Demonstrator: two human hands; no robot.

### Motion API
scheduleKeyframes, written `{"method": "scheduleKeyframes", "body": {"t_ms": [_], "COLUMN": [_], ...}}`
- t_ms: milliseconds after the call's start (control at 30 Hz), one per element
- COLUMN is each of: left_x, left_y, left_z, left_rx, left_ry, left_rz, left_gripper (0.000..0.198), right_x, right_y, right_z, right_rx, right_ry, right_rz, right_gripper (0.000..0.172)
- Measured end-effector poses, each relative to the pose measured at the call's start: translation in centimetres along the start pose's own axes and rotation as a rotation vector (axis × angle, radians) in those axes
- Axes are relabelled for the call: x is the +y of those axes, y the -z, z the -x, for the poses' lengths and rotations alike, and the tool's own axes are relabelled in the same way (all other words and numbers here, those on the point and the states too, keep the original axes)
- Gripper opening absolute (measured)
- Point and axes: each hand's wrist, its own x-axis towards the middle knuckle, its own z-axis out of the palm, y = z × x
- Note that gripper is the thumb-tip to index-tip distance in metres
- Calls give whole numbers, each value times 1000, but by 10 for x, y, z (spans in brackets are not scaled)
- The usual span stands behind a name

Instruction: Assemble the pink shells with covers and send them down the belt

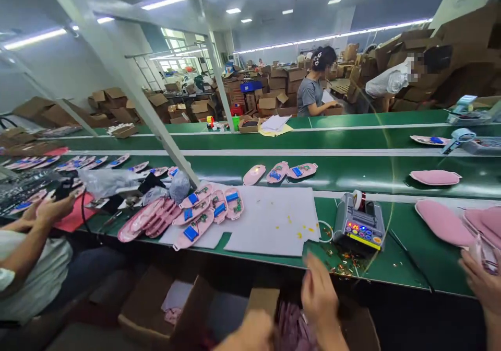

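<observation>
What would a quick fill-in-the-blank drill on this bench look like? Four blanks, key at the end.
1. The surface under the grey machine is coloured ____.
2. The small scraps on the white sheet are ____.
3. The front open pink shell holds a rectangular ____ block.
4. Of the wearer's left hand and right hand, the one nearer the grey machine is the ____.

Missing words: green; yellow; blue; right.
</observation>
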Motion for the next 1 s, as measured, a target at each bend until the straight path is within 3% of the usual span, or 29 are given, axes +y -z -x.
{"method": "scheduleKeyframes", "body": {"t_ms": [33, 100, 200, 267, 300, 333, 400, 500, 533, 600, 733, 800, 867, 933, 1000], "left_x": [3, 3, 4, 12, 18, 25, 37, 38, 34, 24, 13, 14, 18, 22, 22], "left_y": [16, 48, 111, 169, 200, 230, 281, 322, 328, 329, 297, 273, 257, 258, 277], "left_z": [5, 12, -9, -57, -91, -128, -202, -280, -291, -292, -235, -205, -189, -197, -224], "left_rx": [-1, 54, 395, 651, 704, 712, 746, 626, 576, 505, 493, 478, 473, 520, 587], "left_ry": [-64, -289, -611, -504, -337, -142, 33, 213, 241, 217, -31, -146, -215, -213, -158], "left_rz": [-29, -126, -274, -274, -242, -213, -158, -96, -82, -67, -65, -40, 14, 95, 194], "left_gripper": [42, 52, 50, 38, 34, 39, 60, 73, 72, 60, 35, 41, 42, 36, 36], "right_x": [-30, -63, -59, -41, -32, -24, -14, -10, -12, -18, -40, -49, -53, -49, -40], "right_y": [-18, -50, -93, -120, -132, -142, -155, -157, -155, -149, -132, -119, -102, -84, -67], "right_z": [-16, -42, -48, -38, -32, -27, -20, -15, -14, -13, -40, -75, -119, -162, -200], "right_rx": [-12, -32, -61, -28, 18, 76, 181, 194, 184, 179, 229, 284, 333, 335, 314], "right_ry": [0, -24, -85, -108, -83, -42, 39, 38, 20, -14, -184, -335, -482, -586, -692], "right_rz": [-5, -8, -2, 13, 21, 27, 40, 54, 54, 39, -24, -60, -99, -149, -199], "right_gripper": [65, 63, 54, 51, 50, 51, 53, 55, 55, 54, 42, 38, 37, 30, 23]}}
